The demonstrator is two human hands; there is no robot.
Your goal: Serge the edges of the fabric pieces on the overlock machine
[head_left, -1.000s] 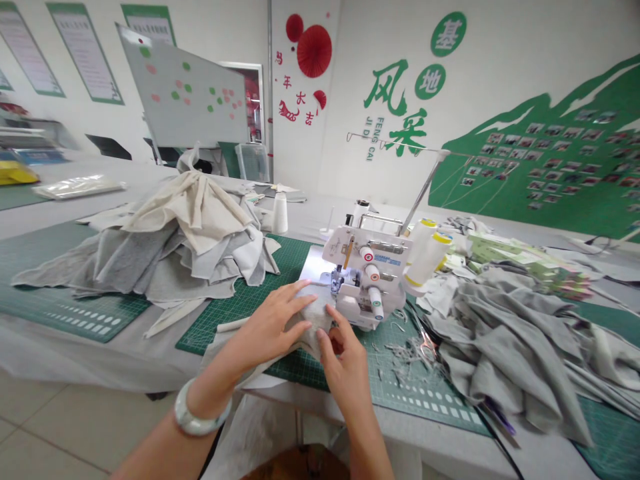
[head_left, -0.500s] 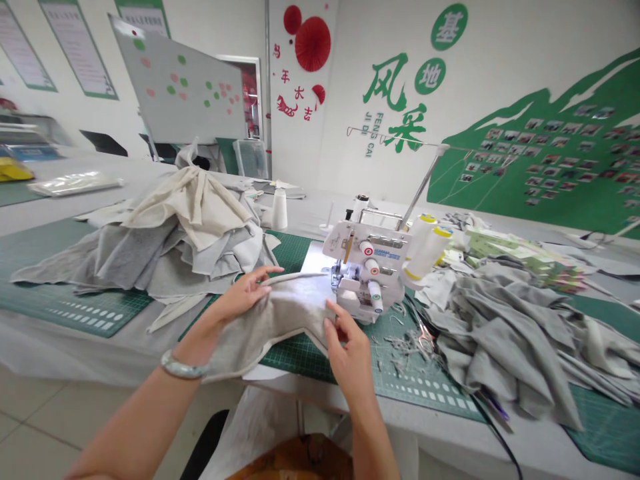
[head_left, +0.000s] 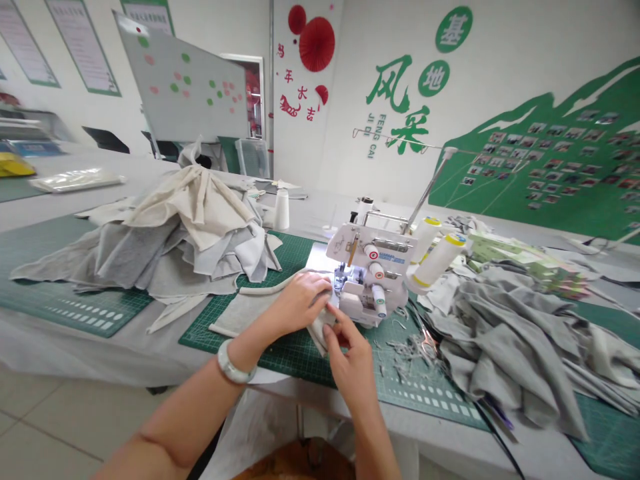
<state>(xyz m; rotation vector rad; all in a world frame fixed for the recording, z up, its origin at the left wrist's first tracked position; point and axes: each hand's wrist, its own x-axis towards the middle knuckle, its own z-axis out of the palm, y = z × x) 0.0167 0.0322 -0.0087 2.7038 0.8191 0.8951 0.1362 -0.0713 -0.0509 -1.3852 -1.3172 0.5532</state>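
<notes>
A white serger sewing machine (head_left: 373, 267) stands on a green cutting mat, its lamp lit over the needle area. A piece of grey fabric (head_left: 245, 310) runs from the mat at left up to the presser foot. My left hand (head_left: 303, 300) lies over the fabric just left of the foot, fingers bent down onto it; the fingertips are partly hidden. My right hand (head_left: 347, 340) pinches the fabric's near edge between thumb and forefinger, close in front of the machine. A bangle circles my left wrist.
Left of the machine rises a heap of grey and cream fabric pieces (head_left: 190, 213), with a white thread cone (head_left: 281, 210) behind it. To the right lie scissors (head_left: 429, 340), thread scraps (head_left: 400, 353) and a pile of grey fabric (head_left: 515, 340). Yellow-rimmed thread cones (head_left: 443, 262) stand behind the machine.
My left hand has moved right, from the fabric's left part to beside the presser foot. The fabric's left end now lies flat on the mat. My right hand stays nearly in place.
</notes>
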